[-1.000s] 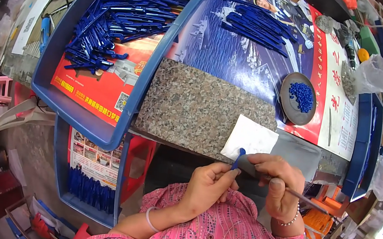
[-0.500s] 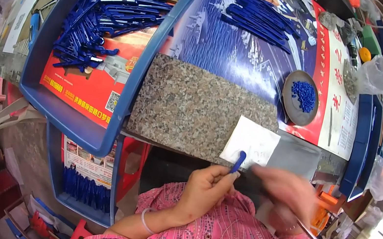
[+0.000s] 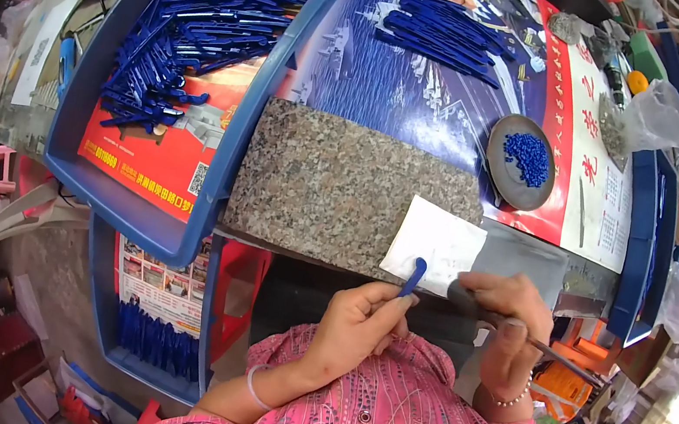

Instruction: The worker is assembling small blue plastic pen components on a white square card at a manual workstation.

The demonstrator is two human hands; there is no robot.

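My left hand (image 3: 352, 330) is closed, pinching a slim blue plastic stick (image 3: 412, 280) between thumb and fingertips. Its rounded, bent end points up over a white square pad (image 3: 451, 242); the fingers hide the lower part. Just to the right, my right hand (image 3: 512, 321) is closed around a long, thin tool with a dark shaft (image 3: 567, 364). The shaft slants down to the right, and the tool's dark, blurred tip sits beside the pad's near edge, a little apart from the blue stick. The pad lies on the front right corner of a speckled granite slab (image 3: 330, 189).
A blue tray (image 3: 208, 184) on the left holds a heap of blue sticks (image 3: 221, 6); more (image 3: 445, 35) lie on the poster behind the slab. A round dish (image 3: 493, 169) of blue pellets (image 3: 526, 158) stands right. A lower blue bin (image 3: 100, 299) sits front left.
The right hand and its tool have slowed from a blur, and the hand is now more clearly seen. The whole view has shifted slightly; the left hand keeps its pinch on the blue stick.
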